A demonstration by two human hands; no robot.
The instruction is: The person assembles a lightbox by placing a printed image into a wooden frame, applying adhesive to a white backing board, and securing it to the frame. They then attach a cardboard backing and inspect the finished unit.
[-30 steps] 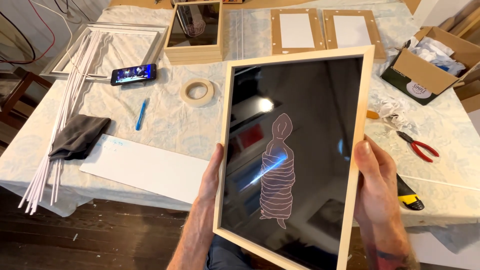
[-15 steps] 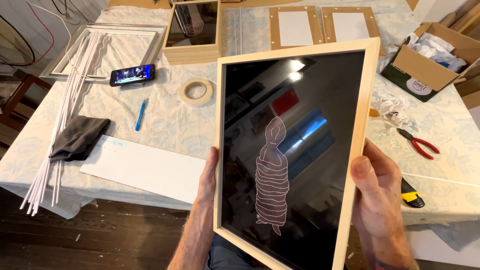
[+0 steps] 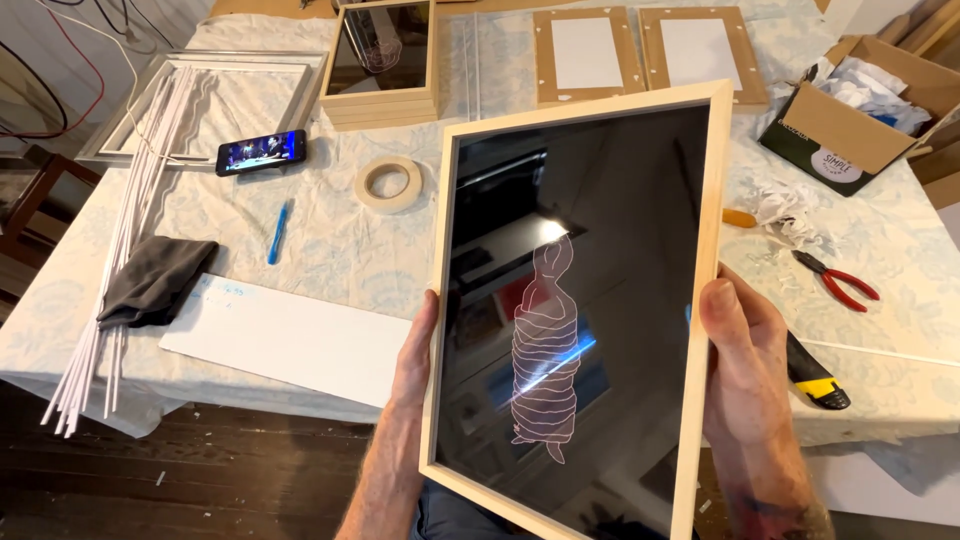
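Both hands, left (image 3: 415, 345) and right (image 3: 745, 365), grip the side edges of a light wooden picture frame (image 3: 575, 310), held tilted above the cloth-covered table (image 3: 330, 250).

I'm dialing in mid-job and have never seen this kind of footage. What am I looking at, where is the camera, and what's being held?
There is no machine here: a person works with two bare hands, and the one camera sits on their head, looking down. The left hand and the right hand grip the two long sides of a light wooden picture frame, tilted up off the table. Its dark glass reflects the room and shows a pale line drawing.

On the cloth-covered table lie a roll of tape, a blue pen, a phone, a grey cloth, a white board, white rods, red pliers, a stack of frames, two frame backs and a cardboard box.
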